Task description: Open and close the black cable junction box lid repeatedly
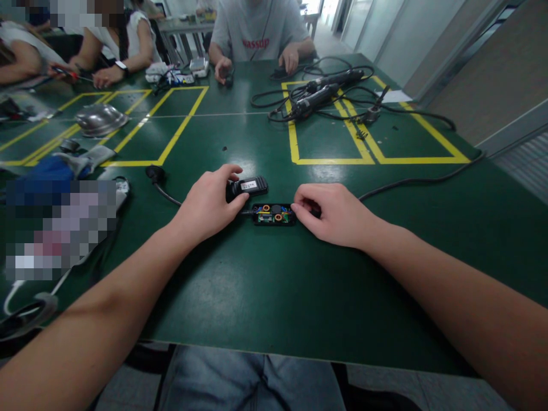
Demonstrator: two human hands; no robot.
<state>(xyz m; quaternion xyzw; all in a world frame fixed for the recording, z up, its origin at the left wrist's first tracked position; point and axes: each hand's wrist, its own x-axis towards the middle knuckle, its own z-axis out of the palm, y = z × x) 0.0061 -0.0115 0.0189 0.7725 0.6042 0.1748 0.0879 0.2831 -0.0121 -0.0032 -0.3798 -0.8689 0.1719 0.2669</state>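
A narrow black case [274, 222] lies face up on the green table, showing a circuit board with copper-coloured coils and wires. Just behind it is a black case cover [257, 185] with a white label. My left hand [212, 200] curves round the cover's left end, thumb at the near edge; its other fingers are partly hidden. At the right end of the case, my right hand [336, 214] is closed, thumb and fingertips pinching around the black cable [394, 185] where it enters. The cable's other side runs left to a plug [154, 174].
Two black cylindrical tools [314, 101] with tangled cords lie beyond, across yellow tape lines. Left are a metal bowl [100, 120], a blue cloth item [51, 174] and a partly blurred bag [64, 225]. A person [261, 34] sits opposite; others sit at the far left.
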